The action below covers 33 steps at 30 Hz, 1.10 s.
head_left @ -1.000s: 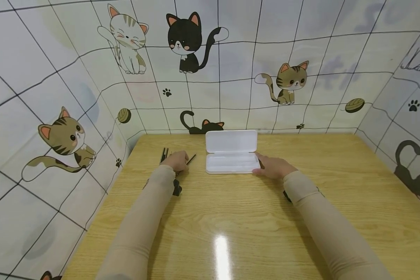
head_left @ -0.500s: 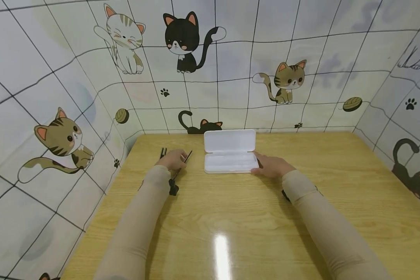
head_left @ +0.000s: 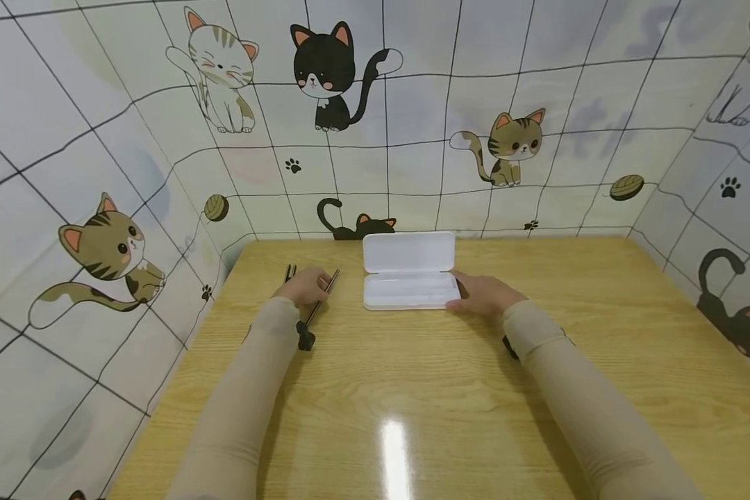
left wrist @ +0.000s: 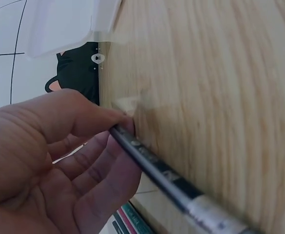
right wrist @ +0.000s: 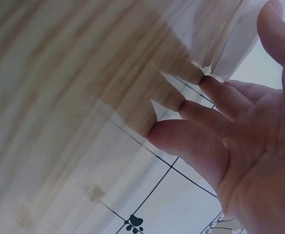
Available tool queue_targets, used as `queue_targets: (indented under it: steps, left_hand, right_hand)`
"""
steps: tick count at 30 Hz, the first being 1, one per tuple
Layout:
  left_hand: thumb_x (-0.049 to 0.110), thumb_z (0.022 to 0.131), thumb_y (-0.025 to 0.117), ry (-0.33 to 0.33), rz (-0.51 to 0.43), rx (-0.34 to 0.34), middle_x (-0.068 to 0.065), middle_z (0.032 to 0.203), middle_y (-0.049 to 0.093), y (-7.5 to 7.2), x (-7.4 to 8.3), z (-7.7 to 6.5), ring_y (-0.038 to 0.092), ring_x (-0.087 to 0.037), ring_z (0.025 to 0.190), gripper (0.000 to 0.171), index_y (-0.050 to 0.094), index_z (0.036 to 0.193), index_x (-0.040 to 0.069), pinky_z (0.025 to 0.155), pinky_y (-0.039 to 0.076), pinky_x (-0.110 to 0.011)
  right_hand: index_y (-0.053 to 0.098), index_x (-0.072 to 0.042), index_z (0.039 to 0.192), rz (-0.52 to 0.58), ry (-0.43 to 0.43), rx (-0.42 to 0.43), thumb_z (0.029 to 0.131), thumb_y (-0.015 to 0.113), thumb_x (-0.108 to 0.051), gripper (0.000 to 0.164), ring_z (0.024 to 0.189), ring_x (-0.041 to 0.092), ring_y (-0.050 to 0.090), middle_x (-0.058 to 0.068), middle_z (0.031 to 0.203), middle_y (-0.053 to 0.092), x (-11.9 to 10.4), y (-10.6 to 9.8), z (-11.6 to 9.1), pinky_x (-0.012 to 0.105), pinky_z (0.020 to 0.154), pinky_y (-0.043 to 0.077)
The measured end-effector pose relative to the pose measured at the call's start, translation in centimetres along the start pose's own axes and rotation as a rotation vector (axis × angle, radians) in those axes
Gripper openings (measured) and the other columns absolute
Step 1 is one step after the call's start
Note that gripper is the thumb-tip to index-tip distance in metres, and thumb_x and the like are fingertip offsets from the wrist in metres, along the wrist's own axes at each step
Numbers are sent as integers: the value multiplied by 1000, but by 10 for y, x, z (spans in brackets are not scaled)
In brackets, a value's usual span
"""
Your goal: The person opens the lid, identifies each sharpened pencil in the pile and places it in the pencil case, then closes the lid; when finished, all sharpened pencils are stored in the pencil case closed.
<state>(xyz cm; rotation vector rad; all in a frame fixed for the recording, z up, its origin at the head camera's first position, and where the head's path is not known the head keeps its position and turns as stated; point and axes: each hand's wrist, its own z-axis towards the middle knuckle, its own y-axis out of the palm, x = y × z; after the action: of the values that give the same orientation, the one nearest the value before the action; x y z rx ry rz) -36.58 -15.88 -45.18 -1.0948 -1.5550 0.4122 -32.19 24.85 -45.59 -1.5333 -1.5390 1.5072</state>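
Left of the open white case (head_left: 406, 304) and well apart from it, the left hand (head_left: 308, 286) pinches a dark pencil (left wrist: 154, 165) between thumb and fingertips, its fingers otherwise loosely bent. Gripped at one end, as the left wrist view shows, the pencil would be prone to pivot or slip if the pinch eased, since most of its length juts out unsupported. Its near end also runs close to the black wrist gear (head_left: 305, 338), so a twist of the wrist could knock the two together. Further left of the case lie a few coloured sticks (left wrist: 131, 220), just beside that hand; a low sweep might set them rolling. At the case's right end the right hand (head_left: 486, 295) is spread wide, thumb at the front corner and several fingertips on the table (head_left: 475, 389); how hard it presses, I cannot tell. Too light a touch there could let the case slide or turn if bumped from the left. Behind the case's shallow base its lid (head_left: 409, 253) stands up with no hand on it, and a jolt might tip it forward.
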Motion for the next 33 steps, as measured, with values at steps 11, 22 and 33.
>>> queue_targets:
  steps: [11,22,33]
  left_hand:
    - [6,96,64,-13,-58,-62,-22,139,52,-2,-4,5,63,-33,110,52,46,145,3,80,58,-38]
    - [3,94,65,-4,-32,-128,-19,129,57,-1,-4,3,67,-26,95,47,53,139,4,77,58,-36]
    - [4,97,62,112,-129,-81,-15,132,50,-11,11,-6,59,-27,103,49,45,143,10,79,56,-35]
  right_hand:
    - [18,-9,163,2,15,3,96,66,-53,93,144,47,33,25,159,33,-2,-4,3,62,115,28]
    - [19,-9,163,6,14,-4,96,64,-53,92,144,47,32,24,160,33,-5,-2,3,62,115,28]
    - [18,-9,163,-1,6,3,96,63,-56,93,143,48,35,25,159,34,-2,-3,2,62,114,30]
